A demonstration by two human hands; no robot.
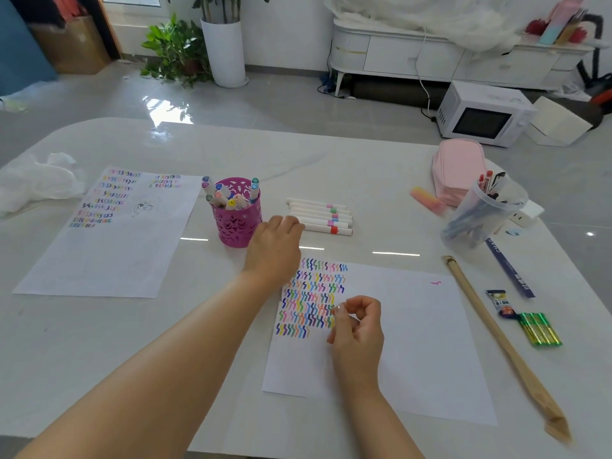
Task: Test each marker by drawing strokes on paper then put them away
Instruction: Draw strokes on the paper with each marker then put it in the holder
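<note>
A sheet of paper (414,342) lies in front of me with rows of coloured strokes on its upper left. Several white markers (323,216) lie side by side beyond it. A magenta pen cup (236,223) to their left holds several capped markers. My left hand (273,250) reaches to the near end of the row of markers, its fingertips touching or almost touching the closest one. My right hand (356,329) hovers over the paper beside the strokes with loosely curled fingers and holds nothing that I can see.
A second stroke-covered sheet (109,236) lies at the left, crumpled plastic (36,180) beyond it. At the right stand a clear pen tub (480,213), a pink pouch (458,167), a long wooden stick (503,342), batteries (539,329) and a blue ruler (510,270).
</note>
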